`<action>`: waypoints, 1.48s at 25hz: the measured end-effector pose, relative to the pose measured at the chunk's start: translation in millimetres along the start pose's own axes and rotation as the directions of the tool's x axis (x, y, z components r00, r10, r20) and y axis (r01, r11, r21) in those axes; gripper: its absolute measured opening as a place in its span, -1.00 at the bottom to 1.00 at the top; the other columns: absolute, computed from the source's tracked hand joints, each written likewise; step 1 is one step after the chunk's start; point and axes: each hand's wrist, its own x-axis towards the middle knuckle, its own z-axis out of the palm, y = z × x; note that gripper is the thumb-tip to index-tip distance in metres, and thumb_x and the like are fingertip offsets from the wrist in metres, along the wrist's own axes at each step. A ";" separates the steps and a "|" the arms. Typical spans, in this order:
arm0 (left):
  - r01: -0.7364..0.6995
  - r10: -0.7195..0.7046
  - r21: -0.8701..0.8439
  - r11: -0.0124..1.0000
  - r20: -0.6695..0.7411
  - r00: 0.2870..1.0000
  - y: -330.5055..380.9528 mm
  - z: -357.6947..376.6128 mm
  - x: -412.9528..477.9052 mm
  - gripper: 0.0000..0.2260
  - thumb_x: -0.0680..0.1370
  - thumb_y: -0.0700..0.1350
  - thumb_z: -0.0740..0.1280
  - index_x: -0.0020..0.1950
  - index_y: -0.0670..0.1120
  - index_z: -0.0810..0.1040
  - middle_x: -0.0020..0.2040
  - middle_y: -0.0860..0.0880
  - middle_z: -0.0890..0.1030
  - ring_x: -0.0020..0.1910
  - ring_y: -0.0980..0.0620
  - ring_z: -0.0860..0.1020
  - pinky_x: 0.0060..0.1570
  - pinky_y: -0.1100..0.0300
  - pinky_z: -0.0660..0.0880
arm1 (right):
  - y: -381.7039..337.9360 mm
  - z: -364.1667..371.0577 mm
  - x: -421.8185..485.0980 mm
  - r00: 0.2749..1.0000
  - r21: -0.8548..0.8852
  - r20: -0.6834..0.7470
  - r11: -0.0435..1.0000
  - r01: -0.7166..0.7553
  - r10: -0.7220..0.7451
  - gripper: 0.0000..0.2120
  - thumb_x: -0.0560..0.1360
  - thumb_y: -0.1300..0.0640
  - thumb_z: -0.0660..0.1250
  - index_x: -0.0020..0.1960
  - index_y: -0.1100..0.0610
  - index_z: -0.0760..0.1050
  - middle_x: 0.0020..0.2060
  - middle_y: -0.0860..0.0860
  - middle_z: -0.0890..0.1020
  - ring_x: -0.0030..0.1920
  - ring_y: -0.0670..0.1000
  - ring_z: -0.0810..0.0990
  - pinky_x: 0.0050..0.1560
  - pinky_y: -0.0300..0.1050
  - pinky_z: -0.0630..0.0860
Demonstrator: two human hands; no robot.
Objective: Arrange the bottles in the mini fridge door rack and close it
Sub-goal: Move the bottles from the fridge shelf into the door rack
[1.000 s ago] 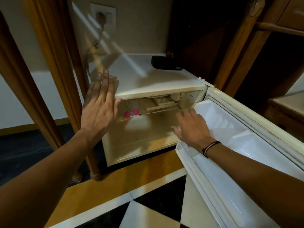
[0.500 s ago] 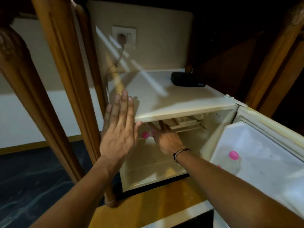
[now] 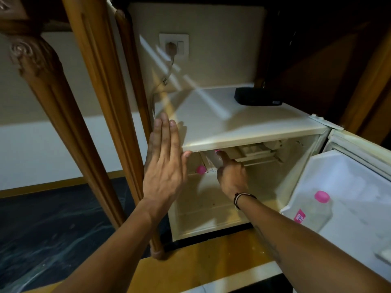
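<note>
The cream mini fridge [image 3: 232, 125] stands open, its door [image 3: 355, 172] swung out to the right. A clear bottle with a pink cap [image 3: 318, 208] stands in the door rack. My right hand [image 3: 232, 176] reaches inside to the upper left shelf and is closed around another clear pink-capped bottle [image 3: 214, 159] lying there. A third bottle shows only its pink cap [image 3: 200, 169] just left of it. My left hand [image 3: 164, 166] is flat, fingers together and extended, its thumb touching the fridge's top front left corner.
A carved wooden table leg [image 3: 99, 115] stands close to the left of the fridge, another [image 3: 48, 94] further left. A black box [image 3: 258, 96] lies on the fridge top. A wall socket with a plug [image 3: 173, 45] is behind. Dark wooden furniture is at the right.
My right hand left the door rack, reached into the fridge's upper left and closed on a bottle. My view moved lower and closer. The left hand stayed at the fridge corner.
</note>
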 end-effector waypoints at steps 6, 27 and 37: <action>0.048 -0.048 0.001 0.999 0.033 0.998 -10.1 0.2 -1.9 -0.41 0.86 -0.02 -0.01 0.81 -0.32 -0.05 0.83 -0.30 -0.16 0.80 -0.13 -0.36 0.82 -0.12 -0.17 | 9.6 -64.1 -23.8 0.998 -0.009 0.012 0.998 0.059 -0.059 -0.79 0.54 0.26 0.26 0.11 0.06 0.57 0.01 0.13 0.69 0.10 0.25 0.63 0.00 -0.01 0.49; -0.091 0.090 -0.005 0.996 0.207 0.974 -9.5 -14.5 -0.6 -0.48 0.87 0.00 -0.06 0.61 -0.35 0.36 0.53 -0.41 0.44 0.53 -0.44 0.44 0.61 -0.31 0.28 | 48.4 -258.0 -79.9 0.846 -0.498 0.508 0.856 0.137 0.160 -0.76 0.35 0.33 0.52 -0.05 0.06 0.72 -0.18 -0.10 0.68 -0.17 -0.04 0.67 -0.19 -0.15 0.62; -0.092 0.089 0.007 0.996 0.204 0.975 -5.9 -15.5 -0.2 -0.54 0.87 -0.03 -0.01 0.58 -0.35 0.36 0.48 -0.41 0.48 0.50 -0.43 0.47 0.60 -0.29 0.28 | 67.1 -223.4 -89.2 0.817 -0.688 0.549 0.651 0.321 0.176 -0.80 0.58 0.34 0.25 0.15 0.14 0.52 0.02 0.13 0.53 -0.11 0.16 0.50 -0.08 -0.07 0.42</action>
